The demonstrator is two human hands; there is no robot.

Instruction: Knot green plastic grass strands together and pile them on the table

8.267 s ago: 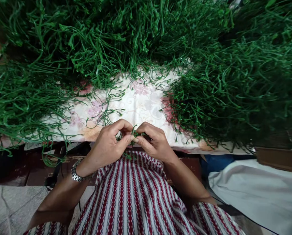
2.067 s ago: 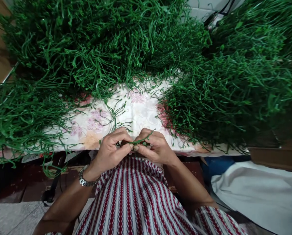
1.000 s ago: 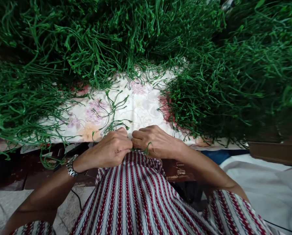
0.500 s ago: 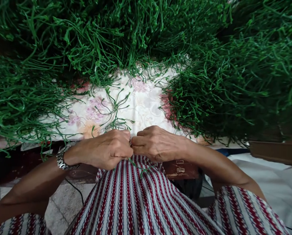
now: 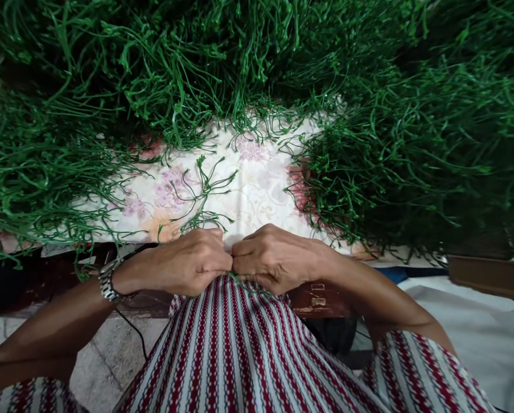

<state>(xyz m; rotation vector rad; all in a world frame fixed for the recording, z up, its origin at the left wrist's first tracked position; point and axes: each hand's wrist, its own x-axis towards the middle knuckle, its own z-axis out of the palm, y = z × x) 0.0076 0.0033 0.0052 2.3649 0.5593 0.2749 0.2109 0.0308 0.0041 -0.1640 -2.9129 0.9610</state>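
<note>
Beneath right hand (image 5: pixel 278 258), green strand (image 5: pixel 238 280), partly hidden

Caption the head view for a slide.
Closed left hand and right hand, a green strand showing beneath, before a floral cloth heaped with green foliage.

My feed shows dim, uneven light, seemingly from above, brightest on the middle of the cloth (image 5: pixel 259 201), with small glints on the watch (image 5: pixel 107 280) and deep shadow under the cloth's near edge. The stems (image 5: pixel 412 155) at right sink into soft, murky green, and I see wide-angle stretching in the sleeves (image 5: pixel 427 370) toward the lower corners. The strand (image 5: pixel 241 281) by the right hand (image 5: pixel 278 258) is too faint and blurred for me to read clearly.
</note>
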